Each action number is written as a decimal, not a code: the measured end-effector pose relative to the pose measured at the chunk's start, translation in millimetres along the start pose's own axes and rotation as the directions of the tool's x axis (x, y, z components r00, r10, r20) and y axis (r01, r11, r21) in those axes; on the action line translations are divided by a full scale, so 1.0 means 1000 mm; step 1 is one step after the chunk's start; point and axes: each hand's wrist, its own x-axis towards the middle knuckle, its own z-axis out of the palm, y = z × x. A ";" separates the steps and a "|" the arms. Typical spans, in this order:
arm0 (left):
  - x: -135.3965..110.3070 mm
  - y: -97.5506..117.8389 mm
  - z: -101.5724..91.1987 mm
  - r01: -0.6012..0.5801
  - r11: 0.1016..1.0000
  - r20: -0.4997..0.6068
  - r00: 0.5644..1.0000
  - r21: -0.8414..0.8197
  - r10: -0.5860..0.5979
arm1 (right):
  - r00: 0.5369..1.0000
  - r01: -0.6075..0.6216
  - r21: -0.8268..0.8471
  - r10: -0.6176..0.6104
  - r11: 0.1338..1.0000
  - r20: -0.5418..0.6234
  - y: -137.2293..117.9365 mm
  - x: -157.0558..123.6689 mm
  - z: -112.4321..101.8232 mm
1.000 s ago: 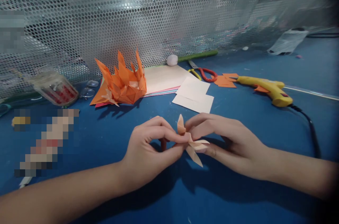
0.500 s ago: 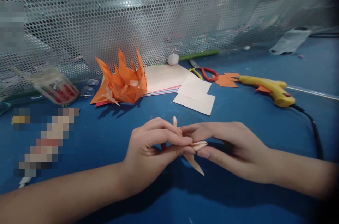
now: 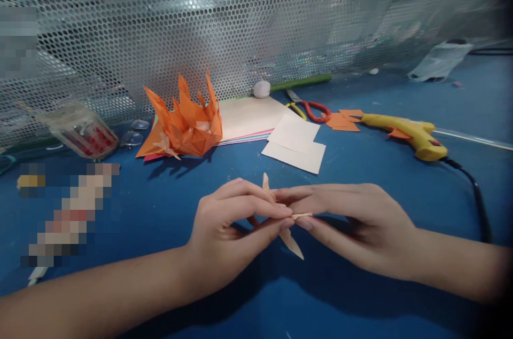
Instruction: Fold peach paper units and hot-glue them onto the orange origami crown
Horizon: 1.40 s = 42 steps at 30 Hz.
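Between my two hands is a small piece of folded cream paper (image 3: 294, 245), with one pointed tip sticking up and another pointing down toward me. My left hand (image 3: 234, 221) pinches it between thumb and fingers. From the other side, my right hand (image 3: 352, 221) presses thumb and fingers on the folded end. The fingers hide the paper's middle. Just beyond the hands lie two cream paper rectangles (image 3: 296, 149), one overlapping the other. An orange folded-paper piece with upright points (image 3: 192, 131) stands further back on the left.
A yellow glue gun (image 3: 401, 131) with a black cord lies at right beside orange paper pieces (image 3: 343, 120). Red-and-yellow scissors (image 3: 316, 113), a white ball (image 3: 262, 89) and a green stick (image 3: 300, 83) are at the back. At left are a jar (image 3: 86, 133) and glasses (image 3: 132, 139).
My right thumb and fingers have closed together on the paper's folded end, which now looks flatter. The paper's lower tip has shifted slightly left and up.
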 end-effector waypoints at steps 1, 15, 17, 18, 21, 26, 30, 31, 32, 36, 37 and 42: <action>0.000 0.000 0.000 0.005 1.000 0.003 1.000 0.005 -0.005 | 1.000 -0.011 -0.005 0.011 1.000 0.001 0.000 0.000 0.000; 0.001 -0.001 0.001 0.073 0.997 0.009 0.997 -0.012 -0.073 | 0.988 -0.141 0.148 0.149 0.979 -0.050 -0.001 0.000 0.000; 0.003 -0.002 0.002 0.147 0.981 0.011 0.989 -0.127 -0.147 | 0.966 -0.205 0.279 0.240 0.938 -0.098 -0.001 0.002 0.001; 0.004 -0.002 0.002 0.182 0.964 0.027 0.983 -0.196 -0.180 | 0.947 -0.243 0.348 0.299 0.905 -0.117 0.000 0.002 0.001; 0.005 -0.004 0.004 0.260 0.889 0.104 0.966 -0.378 -0.238 | 0.888 -0.356 0.537 0.456 0.765 -0.060 0.005 0.004 0.005; 0.003 -0.009 0.006 0.351 0.808 0.128 0.935 -0.473 -0.331 | 0.777 -0.566 0.666 0.585 0.486 0.234 0.013 0.006 0.007; 0.004 -0.010 0.006 0.418 0.760 0.146 0.904 -0.498 -0.402 | 0.767 -0.563 0.703 0.591 0.433 0.250 0.017 0.006 0.007; 0.004 -0.010 0.005 0.439 0.746 0.149 0.893 -0.501 -0.425 | 0.759 -0.563 0.707 0.607 0.429 0.237 0.018 0.005 0.007; 0.004 -0.009 0.004 0.458 0.736 0.152 0.882 -0.499 -0.446 | 0.746 -0.568 0.705 0.627 0.425 0.223 0.019 0.004 0.007; 0.003 -0.005 0.002 0.489 0.761 0.170 0.870 -0.428 -0.463 | 0.718 -0.591 0.667 0.673 0.454 0.178 0.020 0.001 0.008; 0.003 -0.004 0.002 0.488 0.780 0.166 0.871 -0.392 -0.462 | 0.722 -0.592 0.656 0.670 0.468 0.173 0.020 0.000 0.008; 0.003 -0.003 0.006 0.541 0.787 0.122 0.839 -0.296 -0.531 | 0.748 -0.582 0.594 0.653 0.556 0.121 0.019 0.004 0.005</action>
